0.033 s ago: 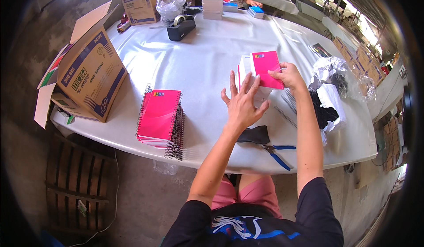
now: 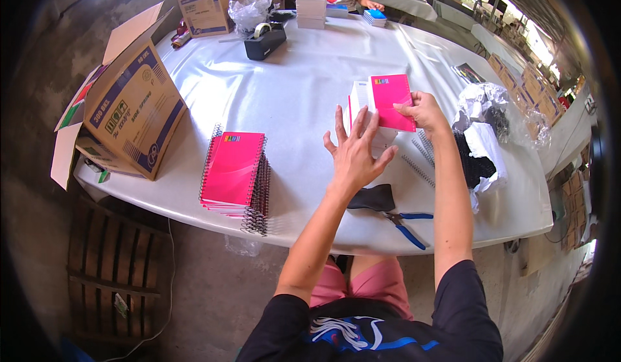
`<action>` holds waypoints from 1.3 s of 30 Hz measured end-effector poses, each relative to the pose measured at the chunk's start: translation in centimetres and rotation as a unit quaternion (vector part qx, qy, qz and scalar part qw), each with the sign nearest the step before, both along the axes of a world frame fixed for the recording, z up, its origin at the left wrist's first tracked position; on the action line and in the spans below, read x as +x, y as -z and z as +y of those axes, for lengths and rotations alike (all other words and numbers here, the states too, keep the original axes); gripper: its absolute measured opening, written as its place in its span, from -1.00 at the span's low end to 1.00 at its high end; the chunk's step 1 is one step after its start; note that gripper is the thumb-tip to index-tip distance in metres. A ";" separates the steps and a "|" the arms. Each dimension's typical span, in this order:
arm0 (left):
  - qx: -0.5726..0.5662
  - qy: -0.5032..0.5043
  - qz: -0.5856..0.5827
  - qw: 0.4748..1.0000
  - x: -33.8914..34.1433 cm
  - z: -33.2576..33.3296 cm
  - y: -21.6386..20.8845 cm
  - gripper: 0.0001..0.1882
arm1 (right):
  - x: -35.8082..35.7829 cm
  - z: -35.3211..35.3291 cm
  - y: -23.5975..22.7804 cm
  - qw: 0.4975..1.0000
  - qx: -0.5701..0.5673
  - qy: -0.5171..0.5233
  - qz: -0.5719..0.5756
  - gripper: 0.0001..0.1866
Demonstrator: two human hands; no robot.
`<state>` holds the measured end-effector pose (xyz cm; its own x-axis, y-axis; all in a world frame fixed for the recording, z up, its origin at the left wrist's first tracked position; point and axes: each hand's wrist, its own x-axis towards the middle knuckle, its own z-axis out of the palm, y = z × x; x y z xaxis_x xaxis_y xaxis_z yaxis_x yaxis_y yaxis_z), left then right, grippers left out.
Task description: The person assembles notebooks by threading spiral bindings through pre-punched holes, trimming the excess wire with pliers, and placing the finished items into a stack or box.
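Between thumb and fingers, my right hand (image 2: 425,114) pinches the right edge of a pink notebook cover (image 2: 392,93). That cover lies over a stack of white notebook pages (image 2: 361,97), partly hidden behind my fingers. My left hand (image 2: 356,153) has its fingers spread, with the fingertips at the near left part of this stack. Loose wire spirals (image 2: 419,169) lie beside my right forearm. On the left of the table stands a pile of pink spiral notebooks (image 2: 233,164), with dark coils along both sides.
Blue-handled pliers (image 2: 409,231) and a black pouch (image 2: 372,197) lie near the front edge. An open carton (image 2: 132,113) stands at left, a tape dispenser (image 2: 265,43) farther back. Crumpled wrapping with black coils (image 2: 482,155) is at right. Across the table, a person's hand (image 2: 371,4) touches blue booklets (image 2: 374,18).
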<state>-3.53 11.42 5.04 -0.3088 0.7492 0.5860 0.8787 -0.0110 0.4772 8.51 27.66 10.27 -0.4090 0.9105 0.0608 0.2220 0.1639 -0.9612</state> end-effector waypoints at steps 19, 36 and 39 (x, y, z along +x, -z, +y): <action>-0.011 0.232 -0.461 0.857 -2.9 0.5 -6.6 -0.66 | 3.2 -2.7 -1.4 0.926 -0.156 -0.181 0.292 -0.61; 0.050 0.461 -0.634 0.619 0.0 -1.4 -5.9 -0.42 | 3.0 -6.3 0.2 0.786 -0.279 -0.354 0.424 -0.54; 0.064 0.444 -0.657 0.606 0.3 -2.0 -5.6 -0.42 | 3.3 -7.3 -0.8 0.798 -0.284 -0.338 0.410 -0.56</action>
<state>-3.23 9.42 10.68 -0.0812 0.9360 0.3426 -0.6380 -0.3129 0.7036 11.77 20.38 11.03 -0.8526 0.4755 0.2167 -0.4752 -0.5331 -0.7000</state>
